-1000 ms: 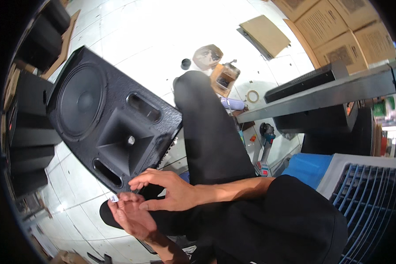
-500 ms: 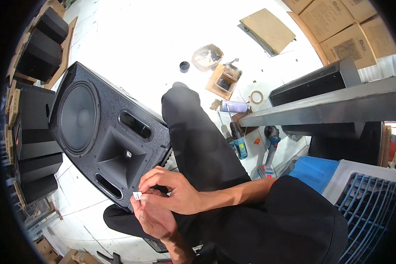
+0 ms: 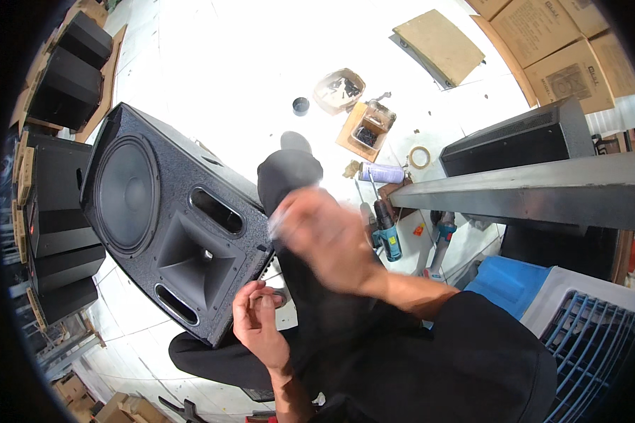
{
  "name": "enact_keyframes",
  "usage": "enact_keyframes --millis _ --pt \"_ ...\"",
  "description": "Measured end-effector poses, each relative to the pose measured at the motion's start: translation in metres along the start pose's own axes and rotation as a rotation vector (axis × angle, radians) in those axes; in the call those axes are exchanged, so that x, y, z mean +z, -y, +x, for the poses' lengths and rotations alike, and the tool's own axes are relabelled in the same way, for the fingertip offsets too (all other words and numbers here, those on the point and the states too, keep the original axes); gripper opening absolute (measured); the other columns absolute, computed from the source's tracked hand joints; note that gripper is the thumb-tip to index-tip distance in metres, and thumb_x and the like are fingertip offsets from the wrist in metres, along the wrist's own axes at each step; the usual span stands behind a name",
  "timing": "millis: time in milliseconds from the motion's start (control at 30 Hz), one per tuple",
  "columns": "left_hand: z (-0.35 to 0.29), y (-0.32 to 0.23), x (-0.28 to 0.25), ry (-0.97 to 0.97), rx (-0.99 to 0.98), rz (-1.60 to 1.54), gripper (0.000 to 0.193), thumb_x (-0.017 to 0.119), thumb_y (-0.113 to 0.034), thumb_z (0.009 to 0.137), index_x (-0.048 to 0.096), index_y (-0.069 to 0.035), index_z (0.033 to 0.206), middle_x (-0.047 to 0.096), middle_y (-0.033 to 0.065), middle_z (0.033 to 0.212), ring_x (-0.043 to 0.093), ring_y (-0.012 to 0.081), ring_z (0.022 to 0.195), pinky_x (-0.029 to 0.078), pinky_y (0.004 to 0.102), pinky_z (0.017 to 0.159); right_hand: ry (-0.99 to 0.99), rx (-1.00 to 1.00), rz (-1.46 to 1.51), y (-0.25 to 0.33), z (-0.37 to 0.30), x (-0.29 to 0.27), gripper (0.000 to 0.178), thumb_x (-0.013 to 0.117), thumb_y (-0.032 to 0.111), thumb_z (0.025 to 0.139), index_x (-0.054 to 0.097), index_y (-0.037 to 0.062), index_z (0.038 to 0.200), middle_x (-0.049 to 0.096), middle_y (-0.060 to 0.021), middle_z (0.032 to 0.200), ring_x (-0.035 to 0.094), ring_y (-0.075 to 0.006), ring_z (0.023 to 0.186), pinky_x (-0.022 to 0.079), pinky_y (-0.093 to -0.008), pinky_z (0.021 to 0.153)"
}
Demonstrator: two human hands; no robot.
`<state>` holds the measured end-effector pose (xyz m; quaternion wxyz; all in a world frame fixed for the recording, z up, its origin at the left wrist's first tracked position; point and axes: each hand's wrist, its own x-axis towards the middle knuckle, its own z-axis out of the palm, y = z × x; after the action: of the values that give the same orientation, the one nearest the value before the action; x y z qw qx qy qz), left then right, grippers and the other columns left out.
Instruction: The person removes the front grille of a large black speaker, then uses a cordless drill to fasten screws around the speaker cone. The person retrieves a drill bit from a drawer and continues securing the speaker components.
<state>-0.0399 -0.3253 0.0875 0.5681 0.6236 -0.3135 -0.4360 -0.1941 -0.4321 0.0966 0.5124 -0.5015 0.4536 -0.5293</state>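
Note:
A large black loudspeaker cabinet with a round woofer and a square horn lies face up to my left. Close to its lower right corner is my left hand, fingers curled in and thumb drawn to them. Whatever they pinch, if anything, is hidden. Above my dark-trousered leg, my right hand is smeared by motion. A whitish blur shows at its fingertips, too unclear to name.
A power drill, purple can, tape roll and tub of dark small parts lie ahead right. A metal beam runs along the right, near a blue-grilled fan. More black cabinets stand at left.
My hands were together at the cabinet's lower corner with a small white label between the fingers. My right hand has swung up and right, away from my left hand.

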Motion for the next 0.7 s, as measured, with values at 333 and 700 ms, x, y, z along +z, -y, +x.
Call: enact_keyframes --millis 333,700 --pt "0.051 0.037 -0.008 -0.137 0.591 1.015 0.026 0.067 0.006 0.081 0.066 0.002 0.107 0.067 0.0164 0.104 0.060 0.0336 0.103 0.047 0.0420 0.092 -0.442 0.734 -0.378 -0.260 0.119 -0.247 0.025 0.065 0.020 0.091 0.067 -0.0043 0.093 0.070 -0.0101 0.084 0.068 -0.0165 0.071 0.055 -0.0304 0.061" --pt "0.051 0.047 -0.004 -0.143 0.484 0.987 0.030 0.072 -0.007 0.078 0.066 0.001 0.107 0.067 0.0168 0.102 0.060 0.0353 0.099 0.046 0.0445 0.092 -0.211 1.019 -0.368 -0.352 0.115 -0.288 0.031 0.060 0.023 0.097 0.062 -0.0048 0.110 0.067 -0.0137 0.103 0.068 -0.0247 0.088 0.055 -0.0394 0.076"
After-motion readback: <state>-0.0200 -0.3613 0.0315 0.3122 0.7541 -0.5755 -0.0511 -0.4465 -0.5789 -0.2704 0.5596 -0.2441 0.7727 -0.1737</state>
